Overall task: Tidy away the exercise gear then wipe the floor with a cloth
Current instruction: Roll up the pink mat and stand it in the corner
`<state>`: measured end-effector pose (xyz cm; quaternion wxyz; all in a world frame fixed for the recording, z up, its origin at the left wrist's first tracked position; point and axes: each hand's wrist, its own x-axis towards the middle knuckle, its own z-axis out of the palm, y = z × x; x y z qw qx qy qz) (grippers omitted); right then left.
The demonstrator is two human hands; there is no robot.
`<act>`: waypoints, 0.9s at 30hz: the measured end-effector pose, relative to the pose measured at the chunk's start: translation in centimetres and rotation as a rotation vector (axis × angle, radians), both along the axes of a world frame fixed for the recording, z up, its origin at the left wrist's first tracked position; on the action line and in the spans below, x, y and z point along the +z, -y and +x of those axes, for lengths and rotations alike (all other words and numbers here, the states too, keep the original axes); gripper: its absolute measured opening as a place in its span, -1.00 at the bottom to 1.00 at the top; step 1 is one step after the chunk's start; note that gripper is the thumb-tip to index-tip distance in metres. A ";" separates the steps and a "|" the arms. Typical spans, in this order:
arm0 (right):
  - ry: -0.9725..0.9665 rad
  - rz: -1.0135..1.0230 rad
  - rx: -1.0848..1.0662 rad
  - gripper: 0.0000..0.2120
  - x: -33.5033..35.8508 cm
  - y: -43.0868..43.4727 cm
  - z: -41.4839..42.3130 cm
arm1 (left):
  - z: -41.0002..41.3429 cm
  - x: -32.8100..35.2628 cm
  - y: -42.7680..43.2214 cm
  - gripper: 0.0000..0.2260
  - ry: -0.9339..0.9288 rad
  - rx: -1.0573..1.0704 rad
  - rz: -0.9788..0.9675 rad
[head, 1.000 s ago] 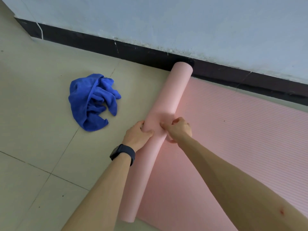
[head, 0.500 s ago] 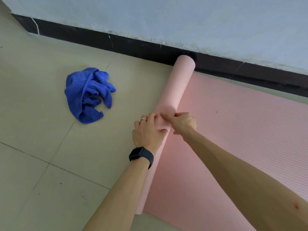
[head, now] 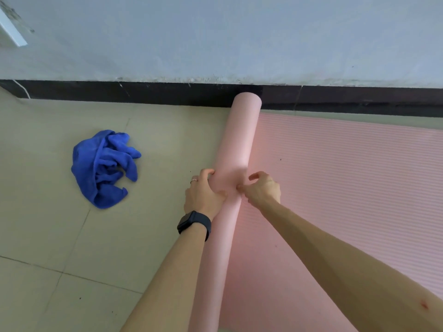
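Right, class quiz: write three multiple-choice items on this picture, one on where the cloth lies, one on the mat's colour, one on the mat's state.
1. Where is the cloth?
A on the mat
B on the floor, left of the mat
C in a hand

2. What colour is the mat?
A pink
B green
C grey

3. How is the mat?
A fully flat
B partly rolled
C fully rolled

1 B: it lies crumpled on bare tiles, apart from the mat.
2 A: rolled and flat parts are both pink.
3 B: the left hand and right hand grip its rolled part; the rest lies flat.
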<state>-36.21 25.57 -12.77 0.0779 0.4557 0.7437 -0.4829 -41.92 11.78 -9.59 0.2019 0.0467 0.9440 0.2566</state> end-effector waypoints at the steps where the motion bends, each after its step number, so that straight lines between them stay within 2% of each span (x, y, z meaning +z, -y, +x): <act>1: -0.015 0.009 -0.001 -0.76 0.1 -0.3 0.2 | 0.6 0.1 -0.3 -0.49 -0.028 -0.009 -0.022; 3: -0.048 -0.004 -0.043 -0.78 0.6 -0.7 0.4 | 1.7 0.4 -1.3 -0.50 -0.082 -0.035 -0.047; 6: -0.022 -0.029 -0.028 -0.47 1.0 -1.4 1.2 | 3.5 0.6 -3.1 -0.49 -0.140 -0.094 -0.083; 8: 0.007 -0.016 -0.009 -0.38 0.8 -2.3 2.0 | 4.6 0.4 -3.8 -0.47 -0.127 -0.146 -0.066; 11: -0.026 -0.025 -0.041 -0.45 0.1 -3.6 3.0 | 4.3 0.4 -3.3 -0.59 -0.083 -0.115 0.118; 12: -0.057 -0.022 -0.035 -0.49 0.2 -3.7 3.3 | 3.9 0.5 -2.9 -0.61 -0.117 -0.128 0.121; 14: -0.124 0.024 0.011 -0.60 0.5 -3.5 3.5 | 3.5 0.5 -2.3 -0.53 -0.207 -0.229 -0.019; 17: -0.186 0.159 0.120 -0.67 1.2 -3.2 4.1 | 4.6 0.5 -2.9 -0.47 -0.102 -0.270 -0.047; 23: -0.285 0.245 0.340 -0.55 1.1 -4.2 6.3 | 8.0 1.6 -6.3 -0.51 -0.198 -0.189 -0.117; 27: -0.208 0.299 0.412 -0.55 -0.2 -6.4 8.9 | 8.6 2.2 -6.1 -0.40 -0.158 -0.280 0.061</act>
